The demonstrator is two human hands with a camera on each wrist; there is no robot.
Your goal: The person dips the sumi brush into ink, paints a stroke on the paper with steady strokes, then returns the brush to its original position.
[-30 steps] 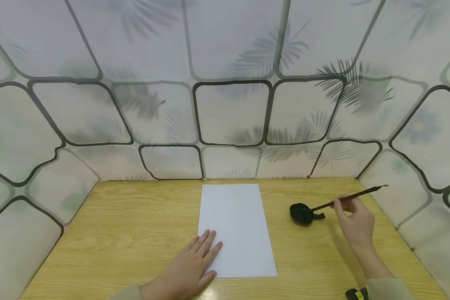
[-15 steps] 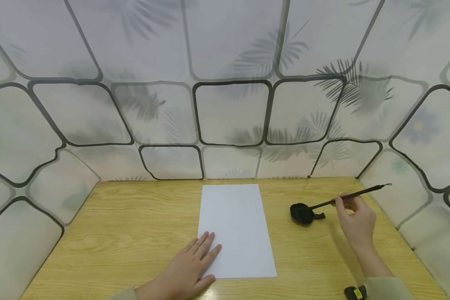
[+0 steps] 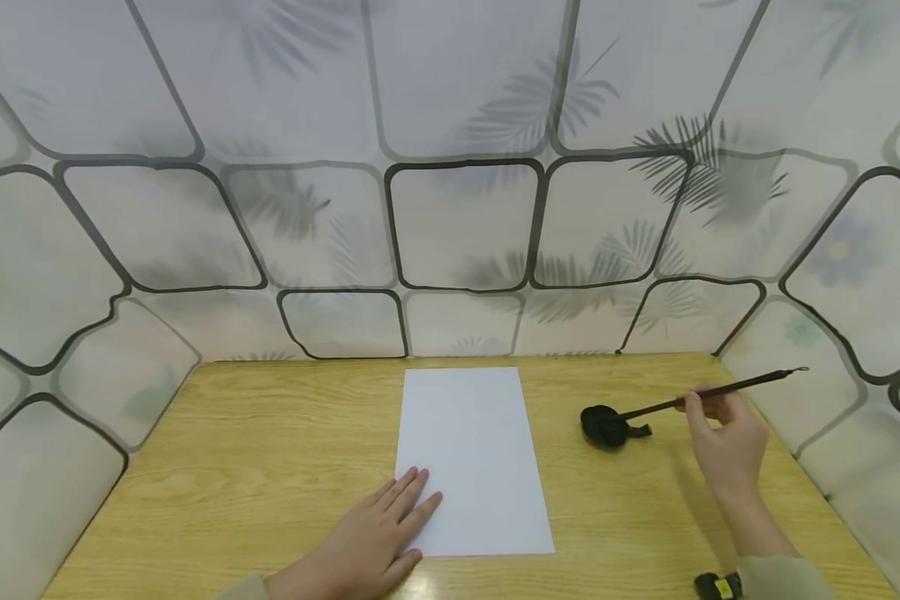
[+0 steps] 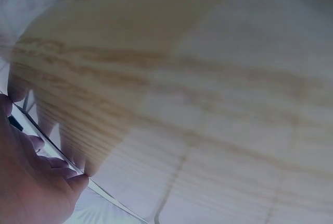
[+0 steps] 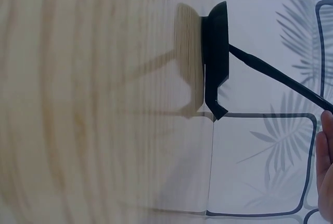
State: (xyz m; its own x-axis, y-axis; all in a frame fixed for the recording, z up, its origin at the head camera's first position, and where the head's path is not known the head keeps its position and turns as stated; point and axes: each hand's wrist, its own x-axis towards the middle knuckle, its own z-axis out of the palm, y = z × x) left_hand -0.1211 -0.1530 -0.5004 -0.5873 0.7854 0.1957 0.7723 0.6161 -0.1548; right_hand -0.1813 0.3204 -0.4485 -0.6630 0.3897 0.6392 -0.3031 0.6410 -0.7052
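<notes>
Sleeves: light cuffs at the bottom edge, left sleeve and right sleeve, both cut off by the frame.
Black item: small black item with yellow patch, just beside the right cuff, partly out of frame; can't tell what it is.
Left hand: left hand lies palm down over the lower left edge of the paper, part on sheet, part on wood.
Left fingers: straight; thumb and index spread apart, the others near together; grip nothing.
Paper: white sheet, upright format, lies flat mid-table, between the left hand and the dish.
Right hand: right hand, raised above the table, right of the dish.
Right fingers: thumb and fingers clamped on the brush shaft in a pinch; right wrist view catches only part of them at its edge.
Brush: dark thin brush, slanted, low end in the dish, upper end with small loop pointing up and right. Tip hidden by the dish rim.
Dish: round black dish with short stub handle, sits on the table right of the paper, well apart from it.
Table: yellowish wood-grain table, slightly glossy.
Backdrop: pale wall covering, dark rounded outlines, grey leaf prints.
</notes>
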